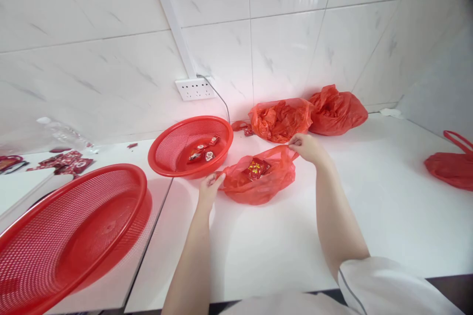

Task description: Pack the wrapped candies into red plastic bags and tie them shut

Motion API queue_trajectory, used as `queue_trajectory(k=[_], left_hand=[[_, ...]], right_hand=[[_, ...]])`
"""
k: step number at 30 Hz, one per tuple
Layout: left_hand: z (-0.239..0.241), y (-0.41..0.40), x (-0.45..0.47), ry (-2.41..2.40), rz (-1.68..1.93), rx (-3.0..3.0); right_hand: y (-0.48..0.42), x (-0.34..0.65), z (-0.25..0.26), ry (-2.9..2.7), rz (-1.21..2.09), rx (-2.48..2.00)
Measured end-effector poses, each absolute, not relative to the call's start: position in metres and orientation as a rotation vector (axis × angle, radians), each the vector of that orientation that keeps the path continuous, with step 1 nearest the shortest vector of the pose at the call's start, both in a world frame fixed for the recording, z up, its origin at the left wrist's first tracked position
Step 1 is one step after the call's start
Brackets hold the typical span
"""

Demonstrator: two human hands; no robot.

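A thin red plastic bag (254, 192) rests on the white table, its mouth spread wide. Inside it lies a shiny dark red packet (257, 168) with yellow markings. My left hand (211, 184) pinches the bag's left edge between thumb and fingers. On the other side, my right hand (305, 146) grips the bag's upper right edge, the fingers closed on the plastic. Just beyond my left hand stands a round red mesh basket (162, 150) with several small red and white packets (201, 150) in it.
A larger red basket (136, 182) stands at left, near scattered red packets (70, 161) and a clear plastic bottle (66, 133). Along the wall sit a bag of crumpled red plastic (281, 118) and a full red bag (340, 110). Another red bag (451, 170) lies far right.
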State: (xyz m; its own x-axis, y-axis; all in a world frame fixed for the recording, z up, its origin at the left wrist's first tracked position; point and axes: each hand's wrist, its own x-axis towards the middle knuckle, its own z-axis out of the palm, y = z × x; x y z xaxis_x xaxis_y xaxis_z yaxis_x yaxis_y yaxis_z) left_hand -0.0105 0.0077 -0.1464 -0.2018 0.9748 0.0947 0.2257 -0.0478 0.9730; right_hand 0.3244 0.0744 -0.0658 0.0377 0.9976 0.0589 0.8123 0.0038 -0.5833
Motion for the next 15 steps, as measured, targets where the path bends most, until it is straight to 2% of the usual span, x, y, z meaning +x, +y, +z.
queue_trajectory(k=[7, 15], left_hand=[[-0.068, -0.02, -0.001, 1.015, 1.609, 1.085], [0.0, -0.028, 0.014, 0.687, 1.596, 1.144]], right_hand=[[0.042, 0.337, -0.03, -1.286, 0.856, -1.032], [0.021, 0.314, -0.009, -1.197, 0.92, -0.776]])
